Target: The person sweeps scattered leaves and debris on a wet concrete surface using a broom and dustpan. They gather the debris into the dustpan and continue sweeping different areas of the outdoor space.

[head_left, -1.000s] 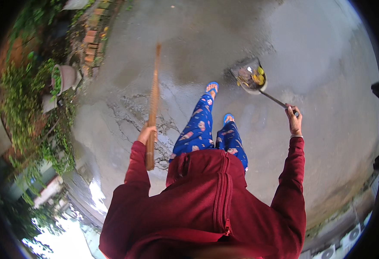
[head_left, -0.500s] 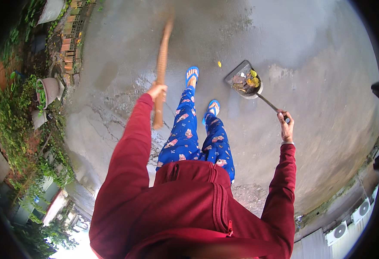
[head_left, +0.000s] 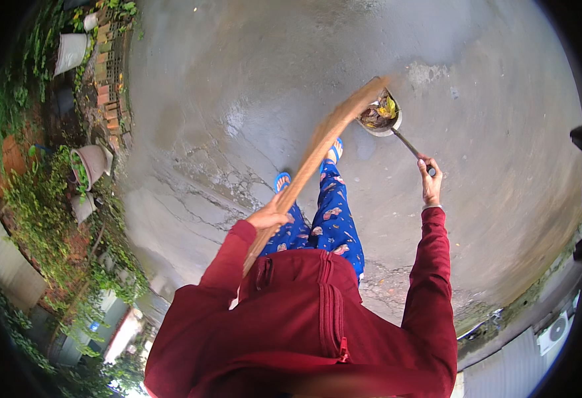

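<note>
My left hand (head_left: 268,215) is closed round the handle of a straw broom (head_left: 327,142). The broom slants up to the right across my legs, and its blurred bristle end lies over the left part of a dustpan (head_left: 385,129). Brown and yellow leaves (head_left: 384,113) lie inside the pan. My right hand (head_left: 430,179) grips the dustpan's long dark handle (head_left: 407,143) near its end, out to the right. Whether the bristles touch the leaves or the pan's edge, I cannot tell.
Wet grey concrete (head_left: 238,86) with cracks spreads around my feet in blue flip-flops (head_left: 282,180). Along the left run a brick border (head_left: 107,99), a plant pot (head_left: 91,166) and green bushes (head_left: 39,205). An air-conditioner unit (head_left: 555,331) stands at the lower right.
The broom has swung from upright on the left to a slant reaching the dustpan. My left hand moved right and nearer my body. My feet have stepped, and the yellow leaf on the ground no longer shows.
</note>
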The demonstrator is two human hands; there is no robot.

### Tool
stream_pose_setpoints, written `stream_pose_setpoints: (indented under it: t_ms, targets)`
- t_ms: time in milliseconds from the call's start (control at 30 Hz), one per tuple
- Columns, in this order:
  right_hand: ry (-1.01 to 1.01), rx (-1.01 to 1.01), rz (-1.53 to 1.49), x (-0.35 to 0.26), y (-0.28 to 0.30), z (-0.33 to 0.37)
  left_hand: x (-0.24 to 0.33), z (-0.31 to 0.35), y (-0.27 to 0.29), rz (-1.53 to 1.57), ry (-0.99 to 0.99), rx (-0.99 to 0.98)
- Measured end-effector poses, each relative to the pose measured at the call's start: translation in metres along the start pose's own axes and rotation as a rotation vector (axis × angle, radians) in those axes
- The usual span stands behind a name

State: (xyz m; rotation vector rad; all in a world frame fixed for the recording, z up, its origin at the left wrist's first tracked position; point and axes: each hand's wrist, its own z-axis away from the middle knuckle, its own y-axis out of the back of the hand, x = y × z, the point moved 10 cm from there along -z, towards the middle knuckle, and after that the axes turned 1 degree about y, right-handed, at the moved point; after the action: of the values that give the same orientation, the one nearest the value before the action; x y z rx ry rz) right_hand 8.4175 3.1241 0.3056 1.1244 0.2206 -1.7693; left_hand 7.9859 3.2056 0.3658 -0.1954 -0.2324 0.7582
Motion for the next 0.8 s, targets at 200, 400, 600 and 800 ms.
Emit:
stream_pose_setpoints:
  t_ms: [200,400,600,800]
  targets:
    - [-0.015,0.023,-0.141,-0.008,0.002,0.001,-0.022,0.016,0.084,0.046,0.067,0.157]
    - [0.017,-0.011,-0.485,-0.038,0.005,0.003,-0.071,0.069,0.126,0.33,-0.055,0.358]
    - [0.024,-0.059,-0.434,-0.111,-0.05,-0.06,-0.095,0.085,0.196,0.741,-0.215,0.616]
    - [0.096,-0.081,-0.431,-0.204,-0.163,-0.139,-0.035,0.078,0.327,0.922,-0.284,0.733]
